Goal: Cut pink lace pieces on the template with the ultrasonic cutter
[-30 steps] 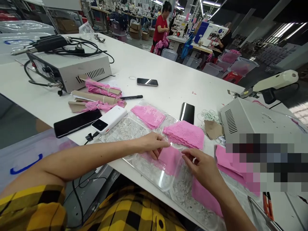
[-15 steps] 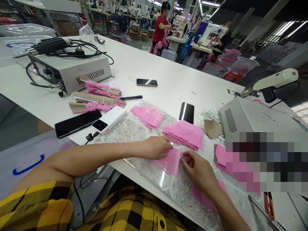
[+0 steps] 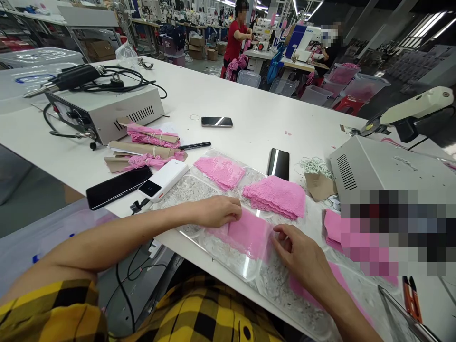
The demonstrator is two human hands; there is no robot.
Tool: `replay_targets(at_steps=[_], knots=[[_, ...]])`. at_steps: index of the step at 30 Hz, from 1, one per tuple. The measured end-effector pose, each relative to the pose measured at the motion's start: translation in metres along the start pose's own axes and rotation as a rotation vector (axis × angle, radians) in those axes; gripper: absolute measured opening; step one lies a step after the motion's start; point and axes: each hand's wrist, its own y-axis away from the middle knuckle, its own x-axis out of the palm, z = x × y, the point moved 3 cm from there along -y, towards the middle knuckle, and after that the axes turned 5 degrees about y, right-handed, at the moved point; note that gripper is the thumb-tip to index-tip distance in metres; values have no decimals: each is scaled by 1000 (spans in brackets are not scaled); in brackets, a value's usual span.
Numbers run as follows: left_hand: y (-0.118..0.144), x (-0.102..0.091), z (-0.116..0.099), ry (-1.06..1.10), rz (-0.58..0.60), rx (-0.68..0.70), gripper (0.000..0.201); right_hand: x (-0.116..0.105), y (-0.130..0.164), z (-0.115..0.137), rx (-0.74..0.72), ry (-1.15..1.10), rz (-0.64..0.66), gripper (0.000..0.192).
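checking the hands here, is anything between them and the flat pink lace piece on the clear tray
Nothing visible. The left hand rests its fingertips on the pink lace piece at its left edge, and the right hand touches its right edge. The lace stack lies just behind, apart from both hands.

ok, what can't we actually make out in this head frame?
- Left hand fingertips: curled under onto the pink lace piece; pinch or just pressing, cannot tell.
- Right hand covers the lace's right edge.
- Pixelated block hides the table there.
- Orange-handled tool: cut off by the frame's lower right edge.
- Power bank display: too small.
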Motion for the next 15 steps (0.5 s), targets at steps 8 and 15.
replay_targets(at_steps=[8,15], knots=[[31,-6,12,-24,-89,151,18,2,1,4,-86,42,-50,26],[42,-15,16,-50,-53,155,23,5,9,11,-178,30,-67,28]])
